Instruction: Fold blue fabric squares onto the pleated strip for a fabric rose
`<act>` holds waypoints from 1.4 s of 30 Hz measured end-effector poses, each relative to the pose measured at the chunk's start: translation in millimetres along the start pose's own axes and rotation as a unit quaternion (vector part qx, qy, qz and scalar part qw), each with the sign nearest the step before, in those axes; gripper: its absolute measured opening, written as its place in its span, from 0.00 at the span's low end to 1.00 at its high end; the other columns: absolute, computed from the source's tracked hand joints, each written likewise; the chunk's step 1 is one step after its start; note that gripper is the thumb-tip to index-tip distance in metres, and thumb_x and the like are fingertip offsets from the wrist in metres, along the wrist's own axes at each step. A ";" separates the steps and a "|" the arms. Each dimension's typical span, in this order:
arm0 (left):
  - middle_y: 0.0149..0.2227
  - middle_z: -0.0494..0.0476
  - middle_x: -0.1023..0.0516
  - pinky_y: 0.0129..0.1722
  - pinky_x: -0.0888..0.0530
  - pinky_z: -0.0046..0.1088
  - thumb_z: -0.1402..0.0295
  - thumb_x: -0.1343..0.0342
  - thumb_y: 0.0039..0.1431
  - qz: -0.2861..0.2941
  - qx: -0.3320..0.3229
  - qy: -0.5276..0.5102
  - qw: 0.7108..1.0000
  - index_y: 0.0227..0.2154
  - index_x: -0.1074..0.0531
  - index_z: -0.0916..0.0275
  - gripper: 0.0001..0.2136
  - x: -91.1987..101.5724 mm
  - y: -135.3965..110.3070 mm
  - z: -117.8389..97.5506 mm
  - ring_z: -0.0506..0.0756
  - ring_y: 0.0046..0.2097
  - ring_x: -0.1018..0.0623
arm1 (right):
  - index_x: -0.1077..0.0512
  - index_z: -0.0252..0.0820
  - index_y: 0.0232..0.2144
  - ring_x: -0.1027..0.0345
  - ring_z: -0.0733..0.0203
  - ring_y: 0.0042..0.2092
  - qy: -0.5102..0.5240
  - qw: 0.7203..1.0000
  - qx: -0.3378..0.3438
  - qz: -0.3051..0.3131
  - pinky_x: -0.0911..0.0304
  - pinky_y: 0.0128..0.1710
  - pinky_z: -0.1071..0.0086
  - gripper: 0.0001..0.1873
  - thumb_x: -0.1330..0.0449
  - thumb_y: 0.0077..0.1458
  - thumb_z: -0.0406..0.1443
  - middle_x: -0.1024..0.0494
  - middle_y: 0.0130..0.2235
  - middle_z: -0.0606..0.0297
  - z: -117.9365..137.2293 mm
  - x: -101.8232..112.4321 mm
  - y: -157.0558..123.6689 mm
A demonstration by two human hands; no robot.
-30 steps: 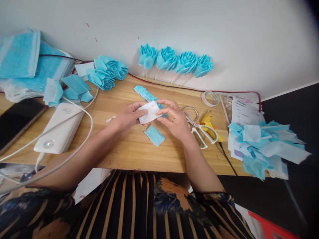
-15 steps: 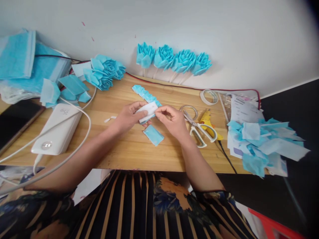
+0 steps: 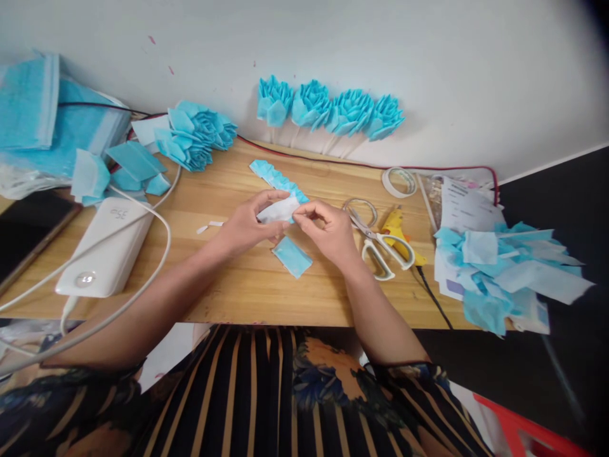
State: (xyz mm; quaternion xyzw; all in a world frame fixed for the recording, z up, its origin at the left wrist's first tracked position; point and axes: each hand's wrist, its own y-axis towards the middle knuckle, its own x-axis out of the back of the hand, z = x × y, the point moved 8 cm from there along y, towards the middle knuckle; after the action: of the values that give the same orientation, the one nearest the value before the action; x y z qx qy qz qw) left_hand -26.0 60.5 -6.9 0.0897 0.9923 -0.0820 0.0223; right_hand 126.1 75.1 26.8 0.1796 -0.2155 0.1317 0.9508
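Taking the white piece (image 3: 276, 211) as the centre of the dial, with twelve towards the wall, the left hand (image 3: 245, 222) comes in from nine o'clock and holds the piece between its thumb and fingers, above the tabletop (image 3: 228, 292). The right hand (image 3: 328, 228) meets it from three o'clock, its grip pinching that end between thumb and fingertips; the bit pinched is mostly hidden.

The likeliest slip is at this pinch: the piece looks thin and soft, so a fold made unevenly, or fingertips easing off too soon, could let it spring open or crease askew. Too hard a pull between the two hands could stretch or tear it.

The pleated blue strip (image 3: 269, 174) runs from eleven to one o'clock, close beyond the fingers, and a dropped wrist or knuckle could flatten its pleats or nudge it away. The blue rectangle (image 3: 292, 257) lies near at five o'clock, light enough that a trailing finger might drag it.

At three o'clock, the scissors (image 3: 380, 244) and the yellow glue gun (image 3: 394, 226) lie beyond the right wrist; an elbow swung wide could knock them, and if the gun is hot, its nozzle could burn. At eight, the white cable (image 3: 167, 244) loops over the left forearm and could snag it.
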 end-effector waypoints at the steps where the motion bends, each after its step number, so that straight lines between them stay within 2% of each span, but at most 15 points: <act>1: 0.34 0.53 0.20 0.31 0.24 0.28 0.70 0.31 0.50 0.002 -0.002 -0.002 1.000 0.54 0.28 0.63 0.27 -0.2 0.3 -0.2 0.51 0.27 0.23 | 0.24 0.44 0.29 0.30 0.64 0.31 -0.001 1.000 0.002 0.001 0.34 0.35 0.67 0.05 0.38 0.57 0.37 0.20 0.30 0.68 0.2 -0.5 -0.1; 3: 0.38 0.55 0.20 0.31 0.23 0.28 0.72 0.32 0.49 0.003 -0.009 -0.015 1.000 0.53 0.28 0.64 0.26 -0.3 1.2 -1.2 0.50 0.30 0.23 | 0.24 0.44 0.29 0.30 0.64 0.31 -0.001 1.000 0.003 0.002 0.34 0.35 0.67 0.05 0.38 0.57 0.36 0.20 0.30 0.68 -0.2 -1.2 -0.2; 5: 0.40 0.56 0.20 0.31 0.23 0.27 0.74 0.34 0.49 0.001 -0.018 -0.026 1.000 0.52 0.28 0.65 0.25 0.4 2.1 -2.1 0.50 0.31 0.23 | 0.24 0.45 0.34 0.30 0.64 0.31 0.009 1.000 -0.007 0.001 0.34 0.35 0.67 0.03 0.37 0.56 0.37 0.21 0.30 0.70 -2.9 -1.2 -0.2; 9: 0.42 0.56 0.20 0.30 0.23 0.26 0.75 0.35 0.49 -0.012 -0.028 -0.022 0.999 0.51 0.27 0.65 0.23 3.1 3.3 -2.0 0.48 0.29 0.24 | 0.29 0.48 0.54 0.29 0.64 0.34 0.086 0.995 -0.041 0.009 0.32 0.39 0.66 0.23 0.35 0.57 0.41 0.22 0.32 0.70 -14.0 -1.5 1.0; 11: 0.42 0.56 0.20 0.30 0.24 0.26 0.75 0.36 0.50 -0.014 -0.029 -0.009 0.999 0.51 0.26 0.64 0.23 3.8 3.3 -1.0 0.48 0.28 0.24 | 0.32 0.48 0.58 0.27 0.62 0.37 0.126 0.990 -0.056 0.028 0.31 0.41 0.64 0.27 0.36 0.58 0.45 0.21 0.36 0.67 -19.4 -3.5 1.9; 15: 0.38 0.54 0.19 0.33 0.26 0.26 0.76 0.37 0.51 -0.011 -0.048 0.038 0.998 0.52 0.25 0.62 0.23 2.7 1.6 -1.3 0.50 0.30 0.23 | 0.29 0.47 0.54 0.25 0.58 0.43 0.163 0.978 -0.089 0.090 0.30 0.42 0.63 0.29 0.33 0.53 0.49 0.20 0.42 0.63 -25.8 -13.8 1.1; 18: 0.37 0.54 0.19 0.35 0.28 0.26 0.78 0.37 0.51 -0.019 -0.075 0.066 0.995 0.52 0.24 0.61 0.24 1.9 -0.7 -5.0 0.52 0.35 0.23 | 0.27 0.45 0.44 0.26 0.60 0.42 0.166 0.975 -0.105 0.108 0.30 0.41 0.65 0.19 0.31 0.51 0.44 0.20 0.41 0.65 -27.6 -19.1 -0.8; 20: 0.35 0.53 0.20 0.35 0.29 0.26 0.79 0.37 0.50 -0.022 -0.073 0.068 0.995 0.53 0.24 0.61 0.25 1.5 -1.4 -6.1 0.52 0.34 0.24 | 0.28 0.45 0.41 0.28 0.63 0.38 0.174 0.972 -0.116 0.106 0.32 0.38 0.68 0.15 0.32 0.51 0.41 0.21 0.38 0.67 -29.4 -20.5 -1.7; 25: 0.32 0.50 0.22 0.32 0.28 0.26 0.78 0.37 0.49 -0.046 -0.064 -0.045 0.996 0.54 0.28 0.63 0.26 7.6 -0.2 -9.9 0.49 0.29 0.25 | 0.31 0.48 0.50 0.32 0.65 0.33 0.231 0.964 -0.114 0.064 0.34 0.31 0.71 0.22 0.34 0.53 0.41 0.24 0.35 0.69 -28.6 -13.9 1.1; 29: 0.39 0.53 0.21 0.35 0.24 0.28 0.72 0.34 0.50 -0.073 -0.062 -0.202 0.975 0.54 0.29 0.60 0.26 12.2 -0.7 -8.1 0.52 0.36 0.22 | 0.34 0.51 0.54 0.33 0.65 0.31 0.266 0.959 -0.096 -0.020 0.31 0.31 0.69 0.25 0.35 0.55 0.42 0.25 0.36 0.70 -28.4 0.1 4.4; 31: 0.41 0.56 0.20 0.37 0.23 0.30 0.68 0.32 0.51 -0.040 -0.024 -0.247 0.968 0.51 0.26 0.61 0.22 1.8 -1.2 -1.2 0.54 0.40 0.20 | 0.36 0.52 0.56 0.34 0.65 0.30 0.255 0.962 -0.085 -0.056 0.30 0.31 0.68 0.26 0.36 0.56 0.43 0.26 0.36 0.70 -29.2 4.9 4.0; 33: 0.43 0.61 0.19 0.40 0.22 0.32 0.64 0.31 0.52 0.015 0.013 -0.244 0.970 0.45 0.21 0.65 0.17 -14.2 -2.9 5.6 0.56 0.43 0.20 | 0.37 0.53 0.58 0.33 0.64 0.31 0.224 0.969 -0.075 -0.076 0.30 0.32 0.67 0.28 0.37 0.58 0.45 0.26 0.36 0.69 -28.9 5.7 2.0; 36: 0.42 0.62 0.17 0.43 0.23 0.32 0.63 0.29 0.52 0.054 0.033 -0.239 0.969 0.40 0.18 0.65 0.15 -28.0 -4.7 13.3 0.56 0.44 0.20 | 0.39 0.53 0.61 0.29 0.60 0.35 0.188 0.978 -0.058 -0.066 0.28 0.35 0.65 0.29 0.38 0.59 0.45 0.25 0.37 0.66 -24.0 -1.3 -1.7; 40: 0.36 0.59 0.17 0.40 0.23 0.31 0.63 0.29 0.52 0.013 0.029 -0.274 0.961 0.36 0.18 0.65 0.11 -19.2 -0.6 18.8 0.55 0.39 0.19 | 0.40 0.52 0.62 0.27 0.57 0.41 0.163 0.985 -0.042 -0.025 0.27 0.42 0.61 0.31 0.38 0.60 0.47 0.23 0.39 0.64 -16.8 -12.7 -4.4; 42: 0.34 0.59 0.17 0.39 0.23 0.30 0.63 0.30 0.53 -0.002 0.022 -0.276 0.961 0.34 0.18 0.65 0.10 -12.4 1.5 18.2 0.54 0.37 0.19 | 0.39 0.52 0.62 0.27 0.57 0.41 0.158 0.986 -0.044 -0.003 0.27 0.43 0.60 0.32 0.37 0.59 0.48 0.23 0.40 0.63 -16.1 -15.1 -4.3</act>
State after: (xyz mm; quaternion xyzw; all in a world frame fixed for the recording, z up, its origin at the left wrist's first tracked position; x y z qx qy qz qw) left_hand -12.9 56.8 -24.4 0.0624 0.9458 -0.1258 0.2928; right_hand 120.2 75.0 5.1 0.1154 -0.0672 0.1461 0.9802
